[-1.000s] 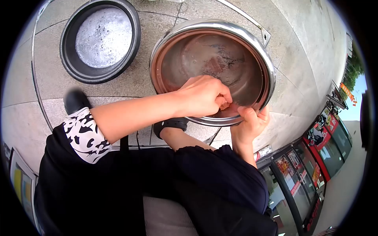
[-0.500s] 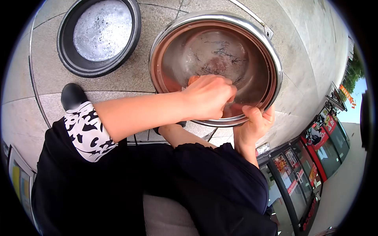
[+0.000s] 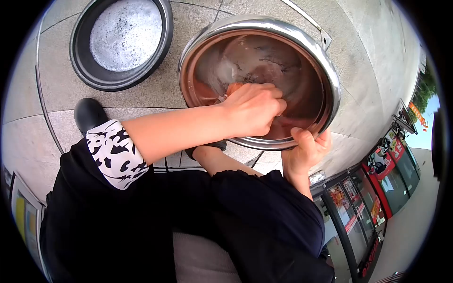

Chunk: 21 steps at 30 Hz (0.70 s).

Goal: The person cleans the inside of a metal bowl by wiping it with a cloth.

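Observation:
A large, shiny metal basin (image 3: 264, 24) is tilted toward me, its inside wet with a coppery tint. Dark streaks (image 3: 273, 63) mark the bottom. My left hand (image 3: 255, 106) is inside it, near the front wall, with curled fingers and the back of the hand up. An orange-red patch (image 3: 234, 88) shows beside that hand; whether it is a held pad or a reflection I cannot tell. At the near right rim, my right hand (image 3: 309, 146) grips the basin, thumb over the edge and fingers outside.
A black tub (image 3: 78, 66) of foamy, whitish water (image 3: 125, 35) stands on the paving (image 3: 186, 28) to the left. My black shoe (image 3: 89, 115) is just below it. Shopfronts (image 3: 349, 207) line the right side.
My left hand has shifted slightly up within the basin, and the wet sheen inside has changed. The basin's near rim sits a little higher in view. My right hand keeps its grip.

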### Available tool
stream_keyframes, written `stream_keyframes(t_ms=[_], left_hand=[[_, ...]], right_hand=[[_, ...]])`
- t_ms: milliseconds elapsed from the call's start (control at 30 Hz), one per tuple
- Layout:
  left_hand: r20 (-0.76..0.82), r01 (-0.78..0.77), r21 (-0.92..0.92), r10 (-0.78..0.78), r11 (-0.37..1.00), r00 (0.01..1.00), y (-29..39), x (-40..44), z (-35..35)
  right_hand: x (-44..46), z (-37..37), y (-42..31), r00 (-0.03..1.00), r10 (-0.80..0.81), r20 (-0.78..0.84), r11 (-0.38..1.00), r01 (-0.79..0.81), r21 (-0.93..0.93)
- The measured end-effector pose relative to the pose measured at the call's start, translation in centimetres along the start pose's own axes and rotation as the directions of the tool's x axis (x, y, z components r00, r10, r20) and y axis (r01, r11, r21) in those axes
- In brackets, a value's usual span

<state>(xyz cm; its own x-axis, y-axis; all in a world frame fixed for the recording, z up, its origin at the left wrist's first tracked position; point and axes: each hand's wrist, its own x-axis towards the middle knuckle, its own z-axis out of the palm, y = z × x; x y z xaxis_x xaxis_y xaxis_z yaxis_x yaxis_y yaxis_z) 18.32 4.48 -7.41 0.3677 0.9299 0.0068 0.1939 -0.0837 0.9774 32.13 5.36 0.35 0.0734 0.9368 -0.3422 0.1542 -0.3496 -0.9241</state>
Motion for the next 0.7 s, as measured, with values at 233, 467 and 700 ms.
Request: stream_keyframes(t_ms=[233,467,700], left_hand=[[-0.045,-0.058,-0.007,0.057,0.998,0.997,0.1,-0.5,-0.1],[0.017,-0.086,-0.072,0.087,0.994,0.996,-0.6,-0.2,-0.7],[0.188,-0.134,0.02,0.128,0.991,0.974,-1.2,-1.6,-1.5]], right_hand=[[-0.1,-0.7,0.3,0.998,0.04,0.058,0.998,-0.043,0.049],[0.1,0.2,-0.1,0.993,0.117,-0.002,0.989,-0.117,0.087],[-0.2,0.8,0.3,0.994,0.098,-0.054,0.992,-0.093,0.09]])
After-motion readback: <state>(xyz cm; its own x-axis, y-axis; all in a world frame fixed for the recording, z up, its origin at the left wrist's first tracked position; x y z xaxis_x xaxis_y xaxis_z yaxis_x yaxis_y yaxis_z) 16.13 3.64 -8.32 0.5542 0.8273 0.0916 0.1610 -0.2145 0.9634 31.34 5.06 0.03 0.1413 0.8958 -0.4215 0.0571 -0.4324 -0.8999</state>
